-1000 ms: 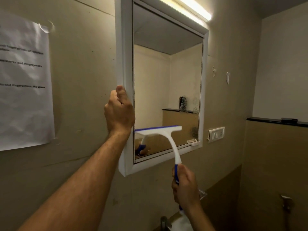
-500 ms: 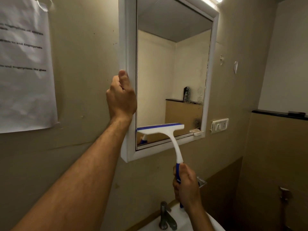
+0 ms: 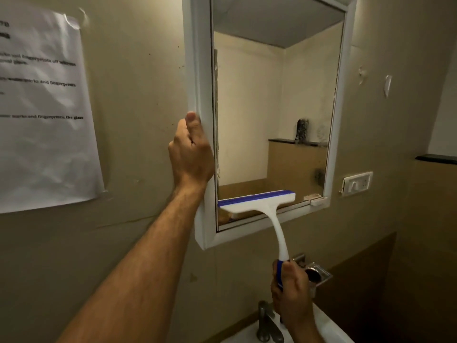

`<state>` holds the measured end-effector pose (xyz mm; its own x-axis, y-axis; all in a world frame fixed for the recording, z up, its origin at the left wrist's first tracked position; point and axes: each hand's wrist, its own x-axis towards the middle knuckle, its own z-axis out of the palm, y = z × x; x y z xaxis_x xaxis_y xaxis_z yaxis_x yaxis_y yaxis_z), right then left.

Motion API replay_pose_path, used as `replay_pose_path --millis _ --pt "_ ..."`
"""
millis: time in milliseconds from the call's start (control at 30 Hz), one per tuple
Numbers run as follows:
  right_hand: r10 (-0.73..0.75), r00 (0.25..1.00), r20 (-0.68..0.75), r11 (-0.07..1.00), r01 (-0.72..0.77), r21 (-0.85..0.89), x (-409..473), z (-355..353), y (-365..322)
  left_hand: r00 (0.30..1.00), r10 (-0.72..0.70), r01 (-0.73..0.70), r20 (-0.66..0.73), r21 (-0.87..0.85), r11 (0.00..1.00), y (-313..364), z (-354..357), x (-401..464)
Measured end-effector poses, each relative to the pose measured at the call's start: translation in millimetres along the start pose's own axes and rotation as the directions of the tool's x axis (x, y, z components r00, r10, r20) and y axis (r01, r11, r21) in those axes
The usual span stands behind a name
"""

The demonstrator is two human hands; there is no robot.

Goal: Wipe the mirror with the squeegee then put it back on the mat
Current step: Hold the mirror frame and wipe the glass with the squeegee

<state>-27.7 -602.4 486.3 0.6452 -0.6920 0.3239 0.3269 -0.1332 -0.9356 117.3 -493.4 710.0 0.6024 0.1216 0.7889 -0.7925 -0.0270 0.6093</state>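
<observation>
We grip the left edge of the mirror frame with our left hand, fingers curled round the white frame and the thumb lying up along its front edge. Our right hand sits at 5 o'clock of the mirror, fingers wrapped tight round the blue grip of the squeegee. The squeegee's white neck rises from that hand toward 11 o'clock and crosses the bottom rail of the frame. Its head lies against the glass at the mirror's 6 o'clock, just above the bottom rail, reaching from the left inner edge of the frame to past the middle. The blue blade strip runs along the head's upper edge, tilted slightly up to the right.

A paper with printed lines hangs on the wall at 9 o'clock of the mirror, well apart from it; its text is too blurred to read. A switch plate sits on the wall at 4 o'clock of the mirror, just beside the frame's lower right corner. Below our right hand, at 6 o'clock, stands a tap on the white rim of a sink. A metal holder is fixed to the wall just right of our right hand, partly hidden behind it. The mat is not in sight.
</observation>
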Motion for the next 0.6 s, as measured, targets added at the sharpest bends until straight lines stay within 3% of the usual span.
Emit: replay_pose_path --millis 333,600 --pt "-0.124 0.992 0.035 0.991 0.125 -0.036 26 10 -54 0.999 -0.036 0.037 0.027 -0.034 0.999 10 -3 -2" --pt "-0.060 0.998 0.006 0.998 0.060 -0.011 -5 5 2 0.999 -0.036 0.036 0.023 -0.004 0.999 11 -3 -3"
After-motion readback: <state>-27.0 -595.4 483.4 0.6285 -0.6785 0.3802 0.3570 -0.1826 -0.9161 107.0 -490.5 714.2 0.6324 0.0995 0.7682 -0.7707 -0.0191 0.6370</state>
